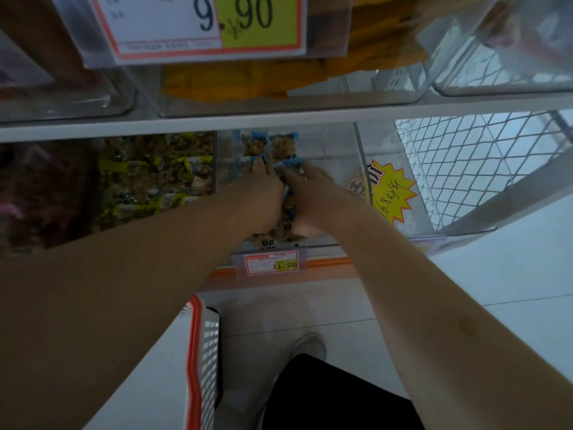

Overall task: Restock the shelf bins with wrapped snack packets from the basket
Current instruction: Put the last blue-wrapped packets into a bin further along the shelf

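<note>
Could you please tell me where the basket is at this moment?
In the head view, the basket stands on the floor at the bottom, left of centre, below the left forearm and left of the person's shoe.

One cam only, head-worn, wide-angle w/ bent edges. Looks fwd and steeply down past both forearms into the lower shelf's clear bin (356, 169). Very close to the upper shelf edge (279, 117), which crosses the top third. Floor (511, 274), basket (204, 352) and one shoe (308, 346) show at bottom. No 2nd view, so no shared area.
</note>
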Tool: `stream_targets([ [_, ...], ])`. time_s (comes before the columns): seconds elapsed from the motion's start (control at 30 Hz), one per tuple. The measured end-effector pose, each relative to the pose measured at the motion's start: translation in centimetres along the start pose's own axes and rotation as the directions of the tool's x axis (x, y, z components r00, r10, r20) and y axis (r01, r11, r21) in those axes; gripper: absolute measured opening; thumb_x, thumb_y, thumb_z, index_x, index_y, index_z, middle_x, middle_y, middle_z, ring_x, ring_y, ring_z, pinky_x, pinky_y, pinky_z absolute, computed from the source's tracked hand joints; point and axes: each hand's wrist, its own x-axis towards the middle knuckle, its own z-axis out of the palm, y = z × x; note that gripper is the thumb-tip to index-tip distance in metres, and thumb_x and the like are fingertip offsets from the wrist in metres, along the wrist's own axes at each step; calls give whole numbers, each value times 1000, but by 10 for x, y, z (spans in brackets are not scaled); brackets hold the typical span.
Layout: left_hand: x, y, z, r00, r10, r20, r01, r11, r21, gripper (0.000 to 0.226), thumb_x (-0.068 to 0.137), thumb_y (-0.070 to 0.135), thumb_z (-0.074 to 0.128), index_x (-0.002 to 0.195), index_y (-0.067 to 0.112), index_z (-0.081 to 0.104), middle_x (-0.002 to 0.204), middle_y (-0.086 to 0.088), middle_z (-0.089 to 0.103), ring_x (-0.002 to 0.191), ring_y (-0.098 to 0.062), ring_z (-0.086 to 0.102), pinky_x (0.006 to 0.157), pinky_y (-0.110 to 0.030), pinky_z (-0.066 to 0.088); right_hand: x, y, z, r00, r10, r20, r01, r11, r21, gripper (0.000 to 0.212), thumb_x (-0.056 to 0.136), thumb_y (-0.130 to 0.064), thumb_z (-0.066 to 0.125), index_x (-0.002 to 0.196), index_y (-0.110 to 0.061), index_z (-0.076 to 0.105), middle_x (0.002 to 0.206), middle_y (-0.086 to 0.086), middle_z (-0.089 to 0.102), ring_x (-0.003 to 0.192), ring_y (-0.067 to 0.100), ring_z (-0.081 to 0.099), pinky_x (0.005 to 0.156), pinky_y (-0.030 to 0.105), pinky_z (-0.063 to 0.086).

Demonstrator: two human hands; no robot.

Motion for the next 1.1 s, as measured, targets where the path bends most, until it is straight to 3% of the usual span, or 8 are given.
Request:
stream_targets([
  [0.1, -2, 5, -3, 991, 112, 72, -118, 989, 86, 34, 102, 13, 51, 134, 3, 58, 140, -21, 53, 127, -38, 54, 105, -45, 47, -3, -4, 3, 999, 0, 47, 3, 998, -64, 96, 90, -16, 75, 169, -19, 21, 173, 6, 15, 154, 34, 31, 120, 49, 41],
  [0.27, -4, 17, -23, 956, 31, 292, -74, 988, 137, 55, 102, 22, 63, 151, 5, 44, 154, -20, 40, 148, -42, 30, 123, -46, 30, -5, -11, 14, 999, 19, -30, -20, 999, -27, 107, 94, -12, 74, 172, -22, 2, 178, 0, -7, 161, 31, 17, 121, 49, 37],
  [0.4, -9, 12, -19, 969, 49, 241, -69, 995, 78, 45, 101, 17, 60, 143, 2, 53, 148, -27, 45, 140, -40, 43, 119, -47, 36, -8, -10, 12, 1000, 19, -9, -19, 1000, -13, 112, 90, -10, 76, 171, -25, 0, 178, 0, -7, 161, 33, 17, 122, 50, 37],
  [0.53, -25, 3, -32, 997, 80, 22, -70, 949, -308, 6, 96, 3, 61, 94, 6, 64, 90, -10, 52, 98, -26, 59, 78, -33, 46, -8, -7, 10, 997, 24, -75, -22, 1000, 20, 92, 89, -14, 77, 166, -25, 27, 169, 11, 24, 151, 36, 37, 115, 50, 46],
  [0.67, -53, 1, -35, 996, 82, -32, -87, 909, -408, 31, 90, -2, 62, 66, 14, 51, 71, -7, 51, 64, -19, 54, 58, -34, 45, -19, -8, 4, 1000, -10, -26, 5, 986, -169, 36, 98, -17, 62, 134, -15, 62, 127, 12, 65, 112, 31, 66, 82, 36, 51],
  [0.8, -81, 4, -35, 993, 117, 31, -94, 907, -410, 13, 93, -3, 55, 88, 6, 62, 80, -4, 50, 66, -16, 51, 55, -28, 41, -38, -15, -6, 996, 5, 93, 16, 976, -215, 35, 105, -20, 53, 140, -13, 56, 130, 14, 69, 109, 33, 66, 79, 35, 45],
  [0.9, -97, 0, -31, 986, 168, 21, -143, 893, -427, 19, 96, 1, 53, 108, 5, 66, 102, -9, 62, 87, -23, 62, 77, -36, 56, -56, -23, -17, 995, 39, 92, -26, 990, -141, 39, 104, -13, 52, 141, -15, 63, 130, 14, 69, 95, 26, 60, 78, 32, 46],
  [1.1, -145, -7, -35, 972, 92, -218, -210, 761, -614, 43, 95, 9, 54, 136, 20, 56, 129, -1, 57, 114, -21, 60, 95, -37, 56, -102, -37, -31, 973, 96, -210, -67, 988, 140, 36, 95, 0, 61, 123, -13, 77, 126, 14, 73, 115, 31, 68, 97, 40, 56],
])
